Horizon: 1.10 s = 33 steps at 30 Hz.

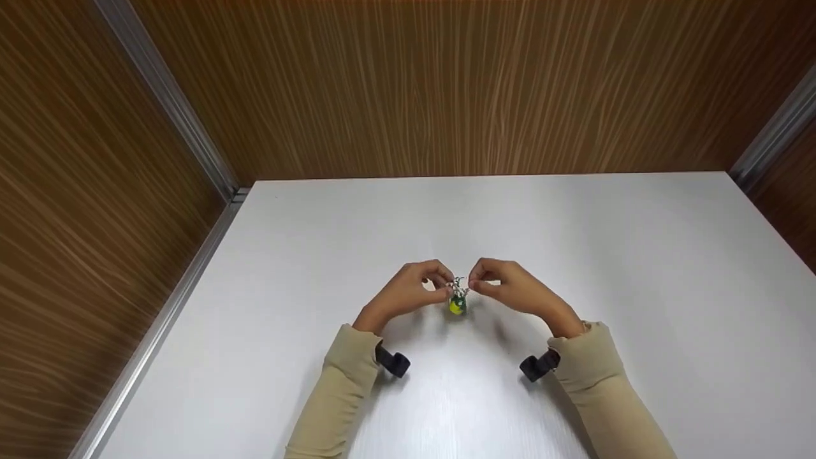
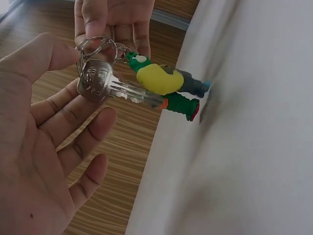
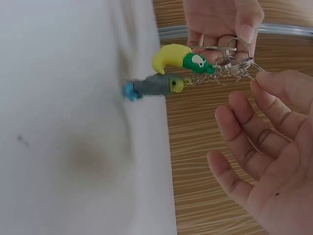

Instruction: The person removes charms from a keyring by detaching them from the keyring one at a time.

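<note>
While both hands pinch the key ring above the table, left hand and right hand let key and charms dangle free.

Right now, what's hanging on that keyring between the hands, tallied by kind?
Silver keys: 1
Rubbery charms: 3, namely yellow, grey, green
Split rings: at least 2
Total: at least 6, held off the table.

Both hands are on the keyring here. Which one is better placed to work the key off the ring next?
Probably the left hand: the key hangs on its side, by its fingers, while the right hand pinches the ring at the chain end.
</note>
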### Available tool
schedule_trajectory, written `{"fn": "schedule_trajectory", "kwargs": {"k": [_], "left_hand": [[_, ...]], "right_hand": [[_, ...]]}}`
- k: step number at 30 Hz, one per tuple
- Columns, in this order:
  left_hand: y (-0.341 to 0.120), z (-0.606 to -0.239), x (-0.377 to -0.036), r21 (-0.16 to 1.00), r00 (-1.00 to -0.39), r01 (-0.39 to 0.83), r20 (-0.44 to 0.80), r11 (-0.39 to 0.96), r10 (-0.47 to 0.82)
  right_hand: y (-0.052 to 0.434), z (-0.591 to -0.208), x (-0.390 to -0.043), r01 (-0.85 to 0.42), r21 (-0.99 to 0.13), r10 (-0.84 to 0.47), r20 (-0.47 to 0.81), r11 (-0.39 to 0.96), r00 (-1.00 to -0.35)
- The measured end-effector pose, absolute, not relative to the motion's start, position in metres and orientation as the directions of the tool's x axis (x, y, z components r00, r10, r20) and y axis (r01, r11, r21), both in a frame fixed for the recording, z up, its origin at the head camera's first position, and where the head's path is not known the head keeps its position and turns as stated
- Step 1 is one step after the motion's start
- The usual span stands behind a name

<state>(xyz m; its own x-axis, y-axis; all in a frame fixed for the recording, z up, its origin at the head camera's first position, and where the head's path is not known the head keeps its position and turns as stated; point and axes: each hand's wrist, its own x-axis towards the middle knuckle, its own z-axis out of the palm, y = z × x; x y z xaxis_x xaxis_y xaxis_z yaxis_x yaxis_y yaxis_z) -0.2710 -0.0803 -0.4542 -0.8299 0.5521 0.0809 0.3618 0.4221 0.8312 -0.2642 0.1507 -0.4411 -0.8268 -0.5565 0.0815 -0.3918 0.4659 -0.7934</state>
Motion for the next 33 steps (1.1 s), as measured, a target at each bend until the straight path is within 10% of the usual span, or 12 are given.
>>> {"fn": "schedule_trajectory", "kwargs": {"k": [33], "left_hand": [[-0.079,-0.444,-0.263,0.872,-0.773,0.393,0.141,0.291,0.618]], "right_hand": [[0.141,-0.437,-0.258,-0.328,-0.865,-0.478,0.12,0.381,-0.87]]}}
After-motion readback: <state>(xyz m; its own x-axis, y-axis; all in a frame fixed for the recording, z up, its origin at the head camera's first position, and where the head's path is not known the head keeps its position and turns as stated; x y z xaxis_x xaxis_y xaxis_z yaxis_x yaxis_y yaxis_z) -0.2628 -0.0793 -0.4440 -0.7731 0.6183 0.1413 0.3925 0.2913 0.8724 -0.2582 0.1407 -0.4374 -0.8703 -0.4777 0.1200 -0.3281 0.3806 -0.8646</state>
